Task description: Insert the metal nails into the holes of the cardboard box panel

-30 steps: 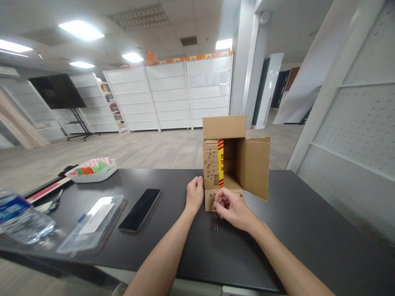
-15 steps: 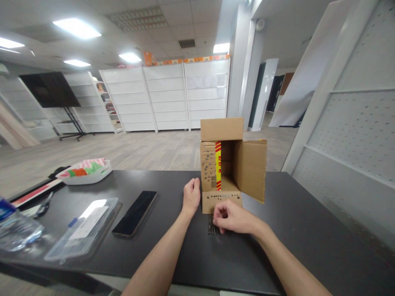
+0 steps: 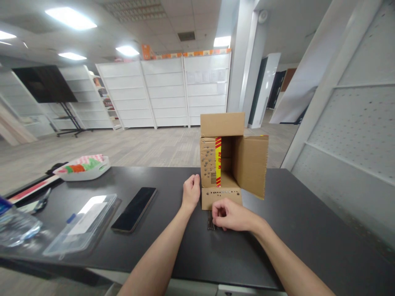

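Observation:
An opened cardboard box (image 3: 211, 153) stands on the dark table, its flaps spread. Its left front flap carries several round metal heads and yellow-red tape, and a row of small holes runs along the lower flap (image 3: 221, 199). Several long, thin metal pieces (image 3: 210, 222), like screws or nails, lie below that flap. Over their right side, my right hand (image 3: 231, 214) is closed with thumb and fingertips together; anything in its grip is hidden. My left hand (image 3: 191, 191) is curled shut at the box's left edge, and I cannot see what is inside it.
Left of my arms lie a black phone (image 3: 134, 209) and a clear plastic case (image 3: 83, 224). Farther left are a water bottle (image 3: 15, 228), scissors (image 3: 45, 200) and a white basket (image 3: 88, 174) with colourful contents. A perforated panel (image 3: 354, 123) rises at the right.
The view has shifted slightly, so the table and box sit a little higher in the picture. Both hands keep nearly the same place and shape relative to the box.

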`<state>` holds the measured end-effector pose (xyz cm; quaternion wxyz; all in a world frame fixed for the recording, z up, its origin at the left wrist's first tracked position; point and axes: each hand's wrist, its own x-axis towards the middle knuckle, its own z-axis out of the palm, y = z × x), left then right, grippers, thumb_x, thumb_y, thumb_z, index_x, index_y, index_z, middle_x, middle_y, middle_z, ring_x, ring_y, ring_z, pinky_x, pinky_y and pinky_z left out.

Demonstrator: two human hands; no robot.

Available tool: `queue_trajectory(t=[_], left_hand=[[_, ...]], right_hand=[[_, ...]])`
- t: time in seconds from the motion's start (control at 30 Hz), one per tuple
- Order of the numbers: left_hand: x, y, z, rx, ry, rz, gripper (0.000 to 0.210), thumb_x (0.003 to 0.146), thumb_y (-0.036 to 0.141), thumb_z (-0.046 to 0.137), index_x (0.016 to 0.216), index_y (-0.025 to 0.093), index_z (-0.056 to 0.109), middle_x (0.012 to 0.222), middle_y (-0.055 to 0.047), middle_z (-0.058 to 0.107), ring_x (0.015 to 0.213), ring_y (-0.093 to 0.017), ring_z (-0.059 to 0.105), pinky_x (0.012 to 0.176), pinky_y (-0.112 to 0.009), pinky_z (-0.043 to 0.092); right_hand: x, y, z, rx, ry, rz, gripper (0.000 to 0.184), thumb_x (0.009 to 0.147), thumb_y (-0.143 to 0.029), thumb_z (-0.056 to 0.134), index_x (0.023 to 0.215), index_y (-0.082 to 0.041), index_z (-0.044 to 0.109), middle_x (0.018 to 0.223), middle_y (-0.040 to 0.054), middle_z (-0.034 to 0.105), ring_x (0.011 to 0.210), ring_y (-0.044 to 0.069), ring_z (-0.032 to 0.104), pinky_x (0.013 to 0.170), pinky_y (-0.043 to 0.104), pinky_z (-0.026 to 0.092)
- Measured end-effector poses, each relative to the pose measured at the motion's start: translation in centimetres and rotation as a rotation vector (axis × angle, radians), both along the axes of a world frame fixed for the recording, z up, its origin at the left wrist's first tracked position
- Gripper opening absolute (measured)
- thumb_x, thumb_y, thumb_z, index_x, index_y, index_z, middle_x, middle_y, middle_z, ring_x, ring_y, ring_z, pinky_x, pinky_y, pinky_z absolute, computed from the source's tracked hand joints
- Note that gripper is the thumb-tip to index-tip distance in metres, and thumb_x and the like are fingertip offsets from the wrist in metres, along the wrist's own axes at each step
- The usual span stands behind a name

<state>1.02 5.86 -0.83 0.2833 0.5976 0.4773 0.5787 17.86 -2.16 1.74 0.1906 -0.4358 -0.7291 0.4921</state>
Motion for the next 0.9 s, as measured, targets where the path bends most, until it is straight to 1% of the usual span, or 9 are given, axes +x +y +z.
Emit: queue_trajectory(t=[0.07, 0.23, 0.47, 0.7, 0.9], left_hand=[[-0.01, -0.05, 0.06, -0.002, 0.000, -0.001, 0.043, 0.092, 0.048, 0.044, 0.060, 0.022, 0.033, 0.058, 0.006, 0.036, 0.059, -0.011, 0.034, 0.057, -0.026, 0.028], [-0.06, -0.01, 0.00, 0.000, 0.003, 0.004, 0.043, 0.092, 0.048, 0.044, 0.060, 0.022, 0.032, 0.058, 0.006, 0.036, 0.060, -0.011, 0.033, 0.057, -0.025, 0.027], [-0.06, 0.12, -0.07, -0.001, -0.001, 0.003, 0.044, 0.092, 0.049, 0.044, 0.060, 0.022, 0.032, 0.058, 0.006, 0.035, 0.059, -0.011, 0.033, 0.057, -0.025, 0.027], [0.01, -0.14, 0.33, -0.002, -0.013, 0.003, 0.046, 0.091, 0.051, 0.046, 0.059, 0.022, 0.033, 0.056, 0.006, 0.035, 0.059, -0.011, 0.033, 0.056, -0.025, 0.027], [0.01, -0.01, 0.07, 0.002, 0.007, 0.000, 0.044, 0.093, 0.048, 0.044, 0.059, 0.022, 0.033, 0.057, 0.006, 0.035, 0.059, -0.011, 0.033, 0.057, -0.025, 0.027]], right_hand=[[-0.05, 0.03, 0.01, 0.030, 0.007, -0.007, 0.006, 0.068, -0.016, 0.056, 0.073, -0.018, 0.059, 0.057, -0.0047, 0.059, 0.051, 0.010, 0.054, 0.046, 0.018, 0.037], [0.08, 0.29, 0.07, 0.163, -0.012, -0.049, 0.007, 0.068, -0.011, 0.055, 0.070, -0.017, 0.058, 0.062, -0.0050, 0.057, 0.058, 0.009, 0.049, 0.052, 0.018, 0.036], [0.43, 0.29, -0.15, 0.218, -0.205, -0.065, 0.007, 0.069, -0.013, 0.055, 0.064, -0.018, 0.057, 0.056, -0.0051, 0.055, 0.054, 0.009, 0.048, 0.049, 0.020, 0.031], [0.19, 0.11, 0.17, 0.265, -0.182, -0.054, 0.008, 0.069, -0.013, 0.054, 0.065, -0.019, 0.056, 0.059, -0.0046, 0.057, 0.056, 0.010, 0.049, 0.052, 0.021, 0.032], [-0.03, 0.08, 0.09, 0.310, -0.176, -0.061, 0.008, 0.070, -0.013, 0.054, 0.066, -0.019, 0.058, 0.062, -0.0040, 0.058, 0.060, 0.010, 0.050, 0.055, 0.021, 0.033]])
